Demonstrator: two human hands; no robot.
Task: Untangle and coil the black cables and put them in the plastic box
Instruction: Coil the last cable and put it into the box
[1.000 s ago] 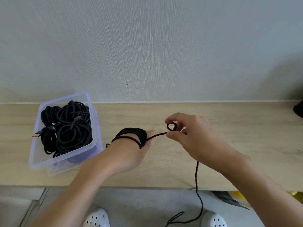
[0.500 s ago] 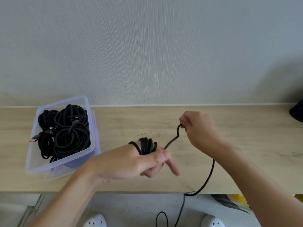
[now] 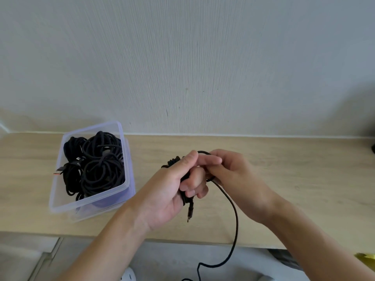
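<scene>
- Currently, the left hand [image 3: 168, 195] is gripping a wound bundle of the black cable [image 3: 173, 160], with the fingers curling round the turns and the thumb pressing on top.
- The right hand [image 3: 235, 175] is pinching the same cable's free strand right beside the left thumb. The two hands are touching, held above the wooden tabletop [image 3: 294, 189].
- A short connector end [image 3: 190, 212] is hanging below the left palm.
- The free strand is running down from the right hand, passing over the table's front edge and curling below it.
- The plastic box [image 3: 126, 159] is sitting on the tabletop to the left, close to the wall [image 3: 182, 57] and apart from the hands.
- Coiled cables [image 3: 101, 169] are filling it, and one USB plug [image 3: 58, 171] with an orange insert is poking over its left rim.
</scene>
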